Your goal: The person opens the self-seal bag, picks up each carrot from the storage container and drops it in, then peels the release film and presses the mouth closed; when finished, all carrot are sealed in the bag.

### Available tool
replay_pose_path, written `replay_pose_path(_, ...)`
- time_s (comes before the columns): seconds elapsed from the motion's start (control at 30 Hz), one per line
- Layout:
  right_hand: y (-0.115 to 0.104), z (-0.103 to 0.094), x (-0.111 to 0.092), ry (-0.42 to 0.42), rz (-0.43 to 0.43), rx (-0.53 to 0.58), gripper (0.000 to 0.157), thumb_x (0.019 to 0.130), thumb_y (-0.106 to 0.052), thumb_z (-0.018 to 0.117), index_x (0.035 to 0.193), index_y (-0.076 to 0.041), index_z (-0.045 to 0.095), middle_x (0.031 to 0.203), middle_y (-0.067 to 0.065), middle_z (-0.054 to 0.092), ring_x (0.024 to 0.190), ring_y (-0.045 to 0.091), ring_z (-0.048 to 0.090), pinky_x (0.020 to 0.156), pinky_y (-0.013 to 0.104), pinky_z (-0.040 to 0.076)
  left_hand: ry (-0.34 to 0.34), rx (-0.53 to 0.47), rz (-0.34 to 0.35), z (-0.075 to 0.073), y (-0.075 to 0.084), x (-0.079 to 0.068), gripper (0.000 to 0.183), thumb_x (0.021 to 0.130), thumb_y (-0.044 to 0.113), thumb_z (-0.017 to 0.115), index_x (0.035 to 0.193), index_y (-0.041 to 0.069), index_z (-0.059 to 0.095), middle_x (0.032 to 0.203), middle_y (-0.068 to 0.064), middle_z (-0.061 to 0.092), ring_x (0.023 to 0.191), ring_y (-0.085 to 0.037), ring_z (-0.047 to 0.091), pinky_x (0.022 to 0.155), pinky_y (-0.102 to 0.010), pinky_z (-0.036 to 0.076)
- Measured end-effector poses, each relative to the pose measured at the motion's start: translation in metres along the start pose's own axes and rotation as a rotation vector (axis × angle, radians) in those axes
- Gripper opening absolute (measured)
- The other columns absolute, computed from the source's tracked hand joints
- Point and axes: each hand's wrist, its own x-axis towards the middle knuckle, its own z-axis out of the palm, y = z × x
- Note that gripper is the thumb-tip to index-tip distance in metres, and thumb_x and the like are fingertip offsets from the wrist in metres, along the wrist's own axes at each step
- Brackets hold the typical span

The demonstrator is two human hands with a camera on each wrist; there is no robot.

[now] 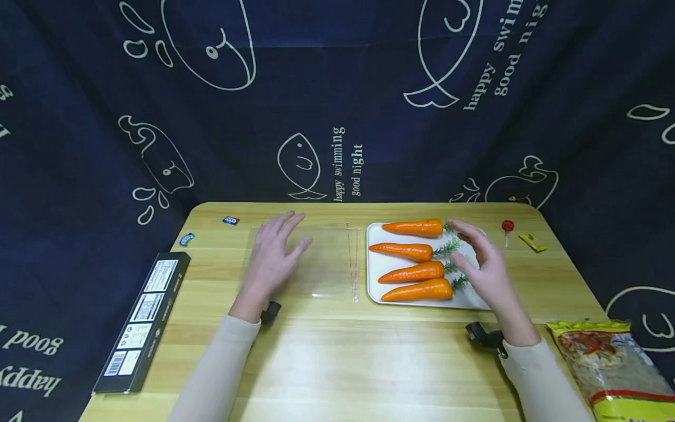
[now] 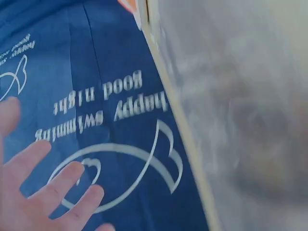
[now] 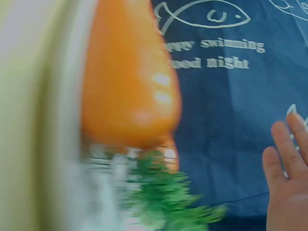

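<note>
My left hand [image 1: 271,255] is over the left part of a clear plastic bag [image 1: 329,264] lying flat on the table. Its fingers are spread and loosely bent, with nothing between them. Beside the bag sits a white tray [image 1: 469,300] holding several orange carrots [image 1: 411,272] with green leafy tops, lying side by side. Over the tray's right side, near the leafy tops, is my right hand [image 1: 485,266], thumb and fingers apart and holding nothing. The right wrist view has one carrot [image 3: 130,82] close up, with its green top [image 3: 166,192] below it.
A long black box [image 1: 145,328] lies along the table's left edge near two small wrapped candies [image 1: 230,220]. To the right are a red lollipop [image 1: 507,225], a yellow wrapped candy [image 1: 533,242] and a yellow-and-clear food packet [image 1: 612,369]. Dark printed cloth [image 1: 369,76] surrounds the table.
</note>
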Motion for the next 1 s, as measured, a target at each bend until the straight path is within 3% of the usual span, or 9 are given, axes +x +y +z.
replay_pose_path(0.1,0.006,0.003,-0.018,0.013,0.047,0.091,0.054,0.085,0.019,0.064,0.137,0.006,0.053,0.137,0.023,0.057,0.131,0.017,0.051,0.112,0.021,0.039,-0.031,-0.214,-0.057,0.012,0.005,-0.001,0.050,0.096,0.046,0.063,0.141,0.026,0.056,0.145,0.002,0.053,0.137,-0.026,0.046,0.117,-0.054,0.033)
replay_pose_path(0.2,0.014,0.004,-0.036,0.001,0.134,0.062,0.049,0.086,0.015,0.067,0.132,0.005,0.057,0.132,0.021,0.061,0.126,0.011,0.054,0.109,0.016,0.040,-0.101,-0.398,-0.116,0.029,0.005,-0.001,0.044,0.092,0.036,0.071,0.133,0.023,0.062,0.134,0.002,0.060,0.128,-0.024,0.053,0.111,-0.052,0.043)
replay_pose_path(0.27,0.019,0.003,-0.046,-0.021,0.174,0.006,0.047,0.085,0.012,0.070,0.130,0.003,0.060,0.129,0.022,0.062,0.123,0.005,0.055,0.107,0.011,0.039,-0.158,-0.449,-0.131,0.041,0.002,0.000,0.042,0.090,0.031,0.075,0.129,0.022,0.064,0.128,0.002,0.063,0.122,-0.024,0.057,0.109,-0.049,0.046)
replay_pose_path(0.43,0.027,0.001,-0.058,-0.080,0.216,-0.169,0.043,0.083,-0.002,0.079,0.124,-0.009,0.068,0.126,0.011,0.067,0.121,-0.007,0.053,0.106,0.003,0.033,-0.262,-0.414,-0.137,0.068,-0.011,0.000,0.042,0.084,0.030,0.081,0.123,0.021,0.067,0.119,0.002,0.066,0.112,-0.019,0.062,0.103,-0.041,0.051)
replay_pose_path(0.6,0.034,0.000,-0.062,-0.157,0.220,-0.301,0.040,0.083,-0.016,0.082,0.121,-0.018,0.070,0.126,0.004,0.068,0.120,-0.007,0.051,0.105,-0.001,0.028,-0.299,-0.339,-0.116,0.080,-0.018,0.000,0.032,0.079,0.030,0.086,0.106,0.021,0.072,0.105,0.007,0.065,0.101,-0.014,0.059,0.096,-0.034,0.052)
replay_pose_path(0.83,0.040,0.000,-0.063,-0.249,0.248,-0.433,0.042,0.086,-0.030,0.080,0.125,-0.027,0.068,0.134,0.001,0.064,0.126,0.025,0.055,0.104,0.000,0.024,-0.269,-0.305,-0.078,0.084,-0.018,0.001,0.009,0.084,0.026,0.081,0.089,0.020,0.078,0.088,0.010,0.067,0.086,-0.011,0.059,0.081,-0.030,0.051)
replay_pose_path(0.9,0.040,-0.001,-0.063,-0.249,0.260,-0.434,0.042,0.086,-0.031,0.080,0.126,-0.027,0.068,0.134,0.001,0.064,0.126,0.025,0.055,0.103,0.001,0.025,-0.248,-0.312,-0.074,0.084,-0.018,0.001,0.007,0.085,0.027,0.080,0.088,0.020,0.079,0.087,0.011,0.069,0.085,-0.010,0.060,0.081,-0.030,0.052)
replay_pose_path(1.0,0.040,-0.001,-0.064,-0.220,0.277,-0.424,0.042,0.085,-0.032,0.080,0.126,-0.027,0.068,0.132,0.000,0.066,0.124,0.011,0.055,0.101,0.000,0.027,-0.208,-0.343,-0.082,0.083,-0.018,-0.001,0.007,0.087,0.027,0.078,0.090,0.020,0.080,0.088,0.011,0.071,0.087,-0.010,0.064,0.083,-0.031,0.055)
